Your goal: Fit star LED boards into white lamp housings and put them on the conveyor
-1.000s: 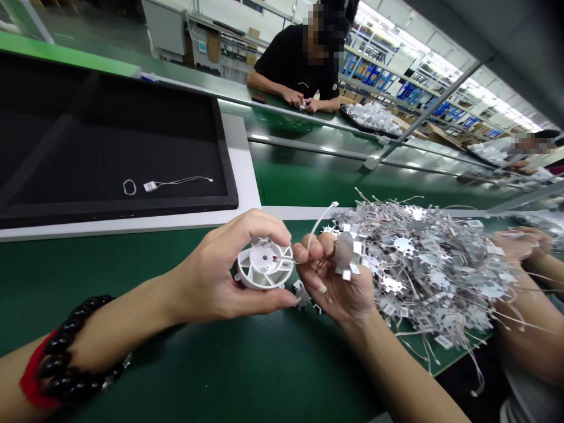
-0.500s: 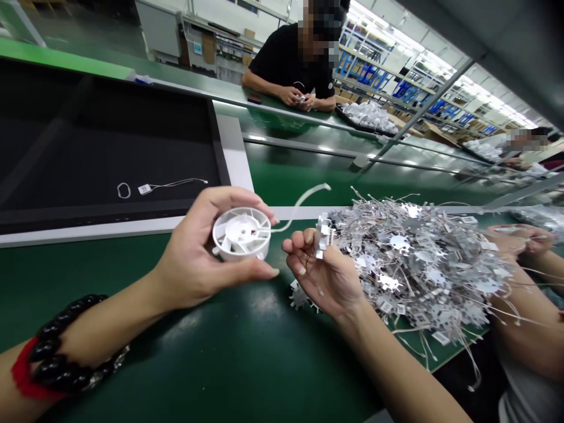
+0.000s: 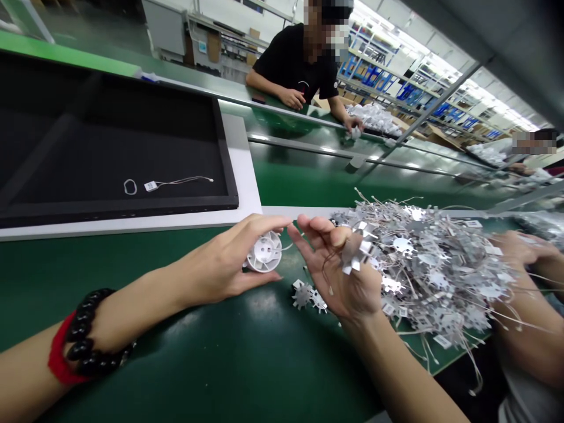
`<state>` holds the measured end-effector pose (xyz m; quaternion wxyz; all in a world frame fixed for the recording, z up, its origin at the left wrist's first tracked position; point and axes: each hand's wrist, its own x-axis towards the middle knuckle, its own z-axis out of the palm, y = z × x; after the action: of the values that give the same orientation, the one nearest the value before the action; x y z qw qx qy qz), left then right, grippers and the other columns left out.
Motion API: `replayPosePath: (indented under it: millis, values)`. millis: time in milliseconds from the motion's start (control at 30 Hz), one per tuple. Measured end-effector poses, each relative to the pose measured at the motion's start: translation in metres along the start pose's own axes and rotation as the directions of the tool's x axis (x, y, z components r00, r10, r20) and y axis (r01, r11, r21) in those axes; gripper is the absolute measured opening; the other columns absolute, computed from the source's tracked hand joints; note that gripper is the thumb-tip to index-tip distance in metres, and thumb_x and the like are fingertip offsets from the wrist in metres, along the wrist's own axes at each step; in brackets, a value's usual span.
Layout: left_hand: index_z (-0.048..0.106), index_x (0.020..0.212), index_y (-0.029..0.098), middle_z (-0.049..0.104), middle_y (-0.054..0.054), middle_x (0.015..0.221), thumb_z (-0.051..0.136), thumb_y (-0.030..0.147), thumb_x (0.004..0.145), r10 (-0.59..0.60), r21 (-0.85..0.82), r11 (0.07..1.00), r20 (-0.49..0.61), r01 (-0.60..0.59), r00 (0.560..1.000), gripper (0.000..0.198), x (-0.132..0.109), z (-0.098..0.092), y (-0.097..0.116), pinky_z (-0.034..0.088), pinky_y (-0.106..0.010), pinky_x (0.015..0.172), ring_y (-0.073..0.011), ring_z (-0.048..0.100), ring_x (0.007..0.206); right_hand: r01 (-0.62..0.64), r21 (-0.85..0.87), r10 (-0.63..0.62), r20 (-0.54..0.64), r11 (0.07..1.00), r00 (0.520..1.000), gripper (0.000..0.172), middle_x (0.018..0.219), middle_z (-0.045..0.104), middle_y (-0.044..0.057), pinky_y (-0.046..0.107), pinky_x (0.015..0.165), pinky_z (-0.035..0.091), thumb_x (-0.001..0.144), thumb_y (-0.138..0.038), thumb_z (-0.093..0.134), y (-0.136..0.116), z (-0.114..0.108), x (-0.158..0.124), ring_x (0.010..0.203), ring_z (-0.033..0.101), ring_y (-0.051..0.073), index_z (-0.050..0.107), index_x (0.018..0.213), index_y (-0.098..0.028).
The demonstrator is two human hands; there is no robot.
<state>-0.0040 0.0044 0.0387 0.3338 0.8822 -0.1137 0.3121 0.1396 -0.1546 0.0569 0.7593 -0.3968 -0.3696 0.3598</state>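
Observation:
In the head view, my left hand (image 3: 220,258) holds a round white plastic housing (image 3: 265,252) with inner ribs between thumb and fingers. A thin white wire (image 3: 288,245) comes out of the housing's right side toward my other hand. My right hand (image 3: 332,273), palm up, grips a silver toothed metal plate (image 3: 359,249) at the thumb, its other fingers spread near my left fingertips. A thin lead hangs from that plate across the palm. Below and beside this hand, a few similar toothed plates (image 3: 303,295) lie on the green tabletop (image 3: 211,364).
A big heap of silver toothed plates with wires (image 3: 432,264) spreads at the right. Beside it are another person's arms (image 3: 529,299). At the left is a black tray (image 3: 88,147) with a small tagged wire (image 3: 152,185) and a clear ring (image 3: 130,187). Across the bench sits a co-worker (image 3: 291,64).
My left hand has carried the housing rightward and down, turning it. My right hand has shifted right, its fingers spreading while keeping the plate. The co-worker opposite has stretched one arm toward a white pile.

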Motion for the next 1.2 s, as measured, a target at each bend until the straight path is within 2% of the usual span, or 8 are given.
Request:
replayPosePath:
  millis: [133, 233, 367, 500, 600, 767, 1033, 1200]
  values:
    - [0.035, 0.152, 0.010, 0.056, -0.021, 0.142, 0.075, 0.018, 0.093, 0.082, -0.013, 0.997, -0.046, -0.082, 0.996, 0.072, 0.0018, 0.0011, 0.0018, 0.041, -0.027, 0.118, -0.0225, 0.054, 0.138, -0.073, 0.015, 0.073, 0.005, 0.997, 0.997, 0.011, 0.112, 0.079, -0.002, 0.052, 0.116, 0.048, 0.085, -0.045, 0.081, 0.0064, -0.0019, 0.0019, 0.123, 0.068, 0.025, 0.079, 0.085, -0.035]
    - [0.037, 0.152, 0.010, 0.056, -0.021, 0.141, 0.077, 0.020, 0.091, 0.081, -0.022, 0.996, -0.080, -0.083, 0.993, 0.073, 0.0020, 0.0007, 0.0011, 0.041, -0.028, 0.119, -0.0237, 0.054, 0.138, -0.170, -0.005, 0.170, 0.010, 0.985, 0.985, 0.015, 0.110, 0.079, 0.001, 0.046, 0.109, 0.054, 0.083, -0.047, 0.083, 0.0081, -0.0029, 0.0023, 0.113, 0.071, 0.023, 0.080, 0.085, -0.032]
    - [0.035, 0.154, 0.013, 0.060, -0.019, 0.135, 0.074, 0.021, 0.093, 0.063, -0.037, 0.997, -0.057, -0.065, 0.996, 0.073, -0.0003, 0.0017, 0.0001, 0.045, -0.027, 0.116, -0.0226, 0.059, 0.132, -0.289, -0.029, 0.289, -0.026, 0.957, 0.957, 0.019, 0.104, 0.078, 0.002, 0.037, 0.098, 0.056, 0.080, -0.046, 0.086, 0.0045, -0.0016, 0.0023, 0.099, 0.072, 0.019, 0.081, 0.081, -0.028]
    - [0.032, 0.156, 0.015, 0.060, -0.019, 0.137, 0.071, 0.021, 0.096, 0.048, -0.004, 0.999, -0.030, -0.048, 0.998, 0.072, -0.0026, 0.0028, 0.0002, 0.046, -0.028, 0.115, -0.0224, 0.060, 0.131, -0.301, -0.141, 0.290, -0.095, 0.943, 0.952, 0.019, 0.098, 0.074, 0.001, 0.034, 0.092, 0.053, 0.079, -0.045, 0.087, -0.0003, -0.0022, 0.0031, 0.092, 0.067, 0.017, 0.080, 0.076, -0.027]
    - [0.031, 0.156, 0.015, 0.060, -0.020, 0.138, 0.069, 0.023, 0.098, 0.050, 0.015, 0.999, -0.021, -0.050, 0.999, 0.071, -0.0028, 0.0032, 0.0003, 0.048, -0.031, 0.114, -0.0238, 0.059, 0.132, -0.341, -0.225, 0.332, -0.076, 0.913, 0.940, 0.017, 0.099, 0.069, 0.000, 0.032, 0.089, 0.051, 0.079, -0.042, 0.087, 0.0002, -0.0043, 0.0031, 0.089, 0.063, 0.015, 0.080, 0.077, -0.027]
    - [0.031, 0.155, 0.015, 0.061, -0.020, 0.134, 0.067, 0.025, 0.099, 0.036, 0.017, 0.999, 0.001, -0.036, 0.999, 0.067, -0.0043, 0.0051, -0.0003, 0.054, -0.031, 0.107, -0.0235, 0.064, 0.124, -0.385, -0.208, 0.394, 0.001, 0.899, 0.919, 0.018, 0.099, 0.067, 0.001, 0.033, 0.093, 0.048, 0.080, -0.042, 0.085, 0.0043, -0.0041, 0.0023, 0.095, 0.063, 0.017, 0.078, 0.073, -0.026]
    - [0.033, 0.153, 0.012, 0.062, -0.020, 0.132, 0.066, 0.024, 0.099, 0.043, 0.042, 0.998, -0.005, -0.042, 0.999, 0.064, -0.0055, 0.0055, -0.0009, 0.052, -0.032, 0.109, -0.0241, 0.063, 0.126, -0.415, -0.192, 0.416, -0.037, 0.889, 0.909, 0.025, 0.096, 0.068, 0.002, 0.033, 0.078, 0.050, 0.078, -0.046, 0.086, 0.0053, -0.0023, 0.0027, 0.082, 0.061, 0.015, 0.074, 0.074, -0.023]
    - [0.036, 0.151, 0.013, 0.063, -0.020, 0.132, 0.066, 0.024, 0.099, 0.049, 0.081, 0.996, -0.016, -0.048, 0.999, 0.061, -0.0045, 0.0053, -0.0002, 0.054, -0.033, 0.106, -0.0250, 0.063, 0.124, -0.363, -0.277, 0.373, -0.020, 0.890, 0.928, 0.031, 0.088, 0.066, 0.001, 0.030, 0.075, 0.048, 0.084, -0.048, 0.081, 0.0079, 0.0018, 0.0004, 0.078, 0.058, 0.014, 0.068, 0.073, -0.022]
